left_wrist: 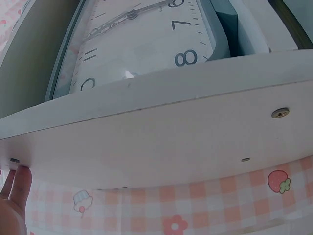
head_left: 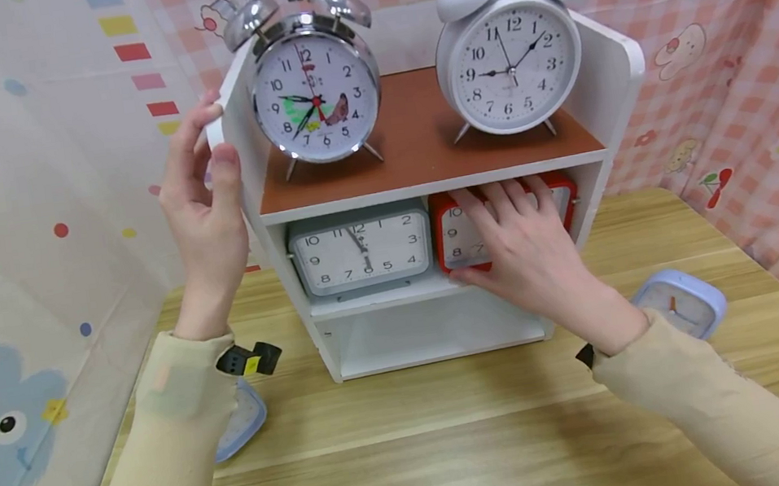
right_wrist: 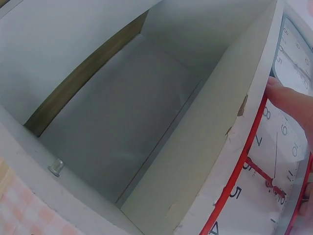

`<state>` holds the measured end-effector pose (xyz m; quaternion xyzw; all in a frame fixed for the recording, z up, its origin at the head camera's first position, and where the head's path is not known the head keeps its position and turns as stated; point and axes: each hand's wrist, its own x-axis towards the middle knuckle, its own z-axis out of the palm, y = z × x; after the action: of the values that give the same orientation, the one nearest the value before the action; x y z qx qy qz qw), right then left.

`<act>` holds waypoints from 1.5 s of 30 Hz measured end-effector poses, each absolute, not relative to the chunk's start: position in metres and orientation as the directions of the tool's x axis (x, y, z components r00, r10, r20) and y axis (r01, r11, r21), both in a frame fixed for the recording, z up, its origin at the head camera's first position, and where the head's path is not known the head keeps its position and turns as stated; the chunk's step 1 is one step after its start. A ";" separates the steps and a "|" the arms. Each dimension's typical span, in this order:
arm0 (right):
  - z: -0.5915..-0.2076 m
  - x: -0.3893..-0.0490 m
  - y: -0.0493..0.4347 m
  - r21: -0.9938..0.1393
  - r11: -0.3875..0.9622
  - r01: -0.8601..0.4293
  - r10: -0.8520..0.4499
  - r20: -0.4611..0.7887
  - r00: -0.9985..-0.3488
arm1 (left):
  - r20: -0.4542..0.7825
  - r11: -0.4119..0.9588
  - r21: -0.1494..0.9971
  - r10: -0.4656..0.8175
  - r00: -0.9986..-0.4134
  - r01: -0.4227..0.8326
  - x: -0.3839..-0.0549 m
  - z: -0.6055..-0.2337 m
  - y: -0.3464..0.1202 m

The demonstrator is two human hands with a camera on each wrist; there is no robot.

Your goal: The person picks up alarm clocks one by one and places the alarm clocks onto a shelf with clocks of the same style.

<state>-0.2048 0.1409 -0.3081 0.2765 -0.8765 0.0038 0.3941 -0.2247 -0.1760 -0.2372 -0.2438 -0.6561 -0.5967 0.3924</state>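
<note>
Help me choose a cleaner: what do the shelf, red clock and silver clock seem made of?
Shelf: probably painted wood or fibreboard, smooth white; edge chips look brown underneath.
Red clock: likely plastic, its rim smooth and evenly coloured; perhaps painted metal.
Silver clock: apparently chromed metal, its bells mirror-bright.

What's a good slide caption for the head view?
Left hand grips the white shelf; right hand holds the red clock beside the grey clock.

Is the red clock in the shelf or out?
In: the red clock stands beside the grey clock in the middle compartment, right hand gripping it.
</note>
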 end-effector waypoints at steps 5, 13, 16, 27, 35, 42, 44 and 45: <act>-0.308 -0.206 0.139 0.214 0.849 -0.483 -0.476 0.706 -0.524 | 0.809 0.177 0.588 -0.143 -0.571 0.789 -0.225 -0.237 -0.176; -0.307 -0.204 0.139 0.218 0.852 -0.476 -0.476 0.700 -0.532 | 0.808 0.180 0.588 -0.146 -0.570 0.788 -0.225 -0.237 -0.176; -0.307 -0.205 0.139 0.219 0.852 -0.476 -0.475 0.704 -0.528 | 0.809 0.189 0.588 -0.146 -0.569 0.787 -0.225 -0.236 -0.175; -0.308 -0.199 0.141 0.194 0.831 -0.522 -0.488 0.704 -0.515 | 0.810 0.193 0.586 -0.142 -0.569 0.787 -0.225 -0.236 -0.175; -0.312 -0.184 0.146 0.227 0.781 -0.582 -0.544 0.706 -0.454 | 0.810 0.198 0.587 -0.140 -0.570 0.785 -0.225 -0.236 -0.175; -0.315 -0.177 0.151 0.207 0.754 -0.624 -0.545 0.727 -0.417 | 0.806 0.208 0.592 -0.140 -0.575 0.779 -0.224 -0.236 -0.176; -0.316 -0.174 0.152 0.200 0.749 -0.632 -0.540 0.737 -0.407 | 0.805 0.207 0.593 -0.142 -0.575 0.778 -0.224 -0.237 -0.176; -0.316 -0.172 0.153 0.197 0.747 -0.635 -0.538 0.740 -0.403 | 0.806 0.208 0.592 -0.142 -0.575 0.779 -0.224 -0.237 -0.176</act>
<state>-0.1723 0.1526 -0.3161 0.3510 -0.8355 0.0579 0.4188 -0.2240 -0.1759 -0.2367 -0.2379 -0.6692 -0.5827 0.3950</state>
